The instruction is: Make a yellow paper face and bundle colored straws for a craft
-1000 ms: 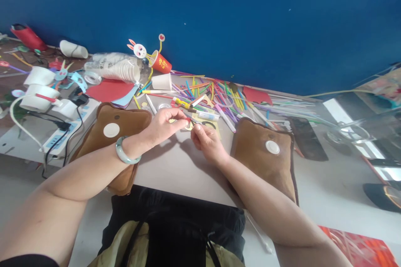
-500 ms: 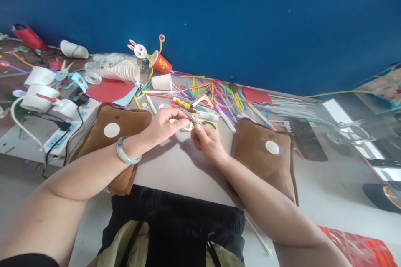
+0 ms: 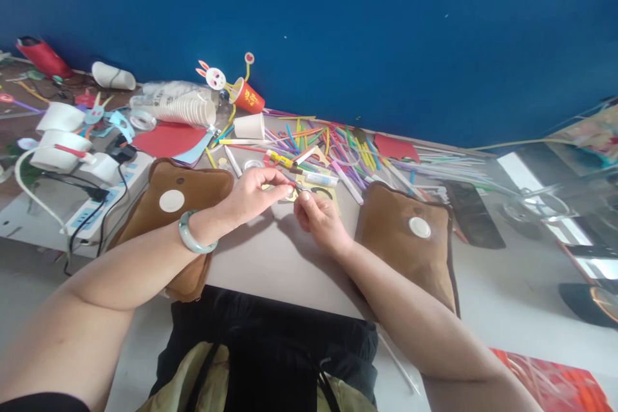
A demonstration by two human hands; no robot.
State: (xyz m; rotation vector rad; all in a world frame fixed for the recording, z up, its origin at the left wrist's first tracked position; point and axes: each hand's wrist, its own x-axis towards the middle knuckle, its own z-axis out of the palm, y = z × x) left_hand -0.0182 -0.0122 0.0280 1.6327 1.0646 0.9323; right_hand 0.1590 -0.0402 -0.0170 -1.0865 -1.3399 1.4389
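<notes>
My left hand (image 3: pixel 253 196), with a pale jade-like bangle (image 3: pixel 187 232) on its wrist, pinches a small red piece (image 3: pixel 291 186) between thumb and forefinger. Its exact shape is mostly hidden by the fingers. Close by on the right, my right hand (image 3: pixel 318 217) is closed around a small silver-tipped tool (image 3: pixel 299 187) that looks like scissors; the handles are hidden in the fist. The tip meets the red piece in front of my left fingertips. Just beyond both hands lie a clear-barrelled marker (image 3: pixel 321 178), a yellow marker (image 3: pixel 280 159) and scraps of yellow paper (image 3: pixel 333 196).
Brown cushioned pads (image 3: pixel 193 196) (image 3: pixel 410 238) flank my hands. Behind are coloured sticks (image 3: pixel 309 135), a white paper cup (image 3: pixel 250 127), a red cup with a rabbit figure (image 3: pixel 248 98) and stacked cups (image 3: pixel 178 106). A power strip (image 3: pixel 109 196) sits left, a dark phone (image 3: pixel 473 214) right.
Both hands stay in nearly the same place. The silver tip and red piece shift only very slightly between my fingers.
</notes>
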